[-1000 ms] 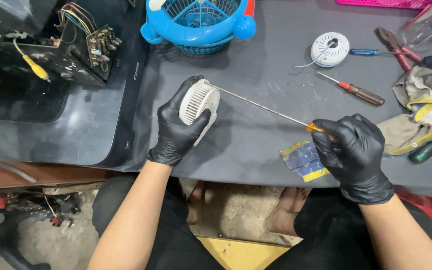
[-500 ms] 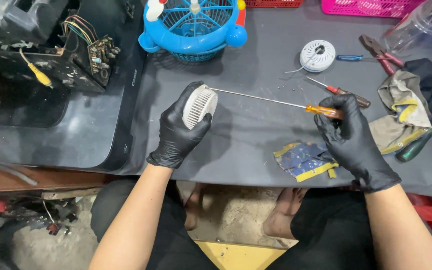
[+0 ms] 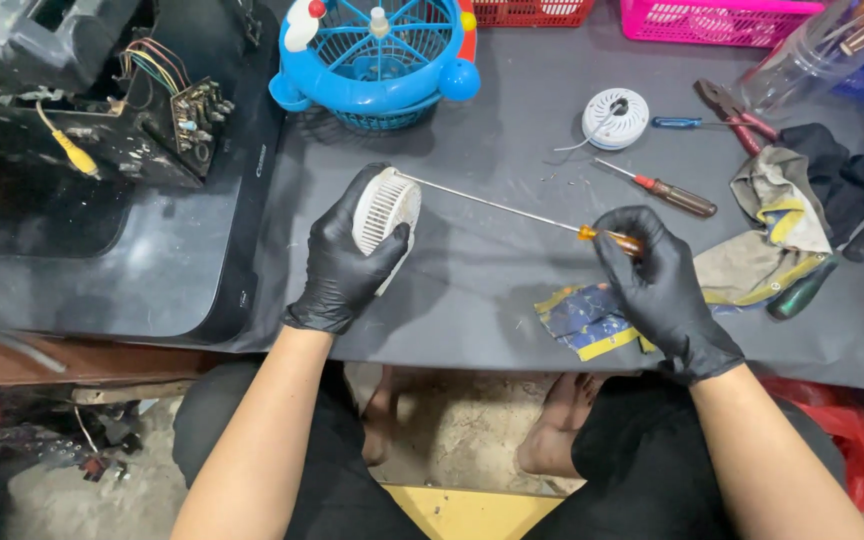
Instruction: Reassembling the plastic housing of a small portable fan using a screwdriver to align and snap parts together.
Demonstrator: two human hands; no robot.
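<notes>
moved: I see the screwdriver (image 3: 512, 208) handle higher than before
left hand (image 3: 344, 262): fingers clamp ribbed white disc (image 3: 385, 208)
right hand (image 3: 660, 282): fingers pinch orange handle; tip at disc

Small repair workshop, dark desk (image 3: 512, 320) strewn with screwdrivers (image 3: 664, 190), pliers (image 3: 730, 105), rags (image 3: 767, 235), bare circuit board (image 3: 190, 110), opened blue fan (image 3: 377, 55), bare floor below

Ribbed white plastic fan part (image 3: 385, 207), thin shiny metal screwdriver (image 3: 512, 207), seemingly matt rubber gloves.

A dark grey table top (image 3: 512, 180) spans the view, with a bare concrete floor (image 3: 462, 430) beneath it.
</notes>
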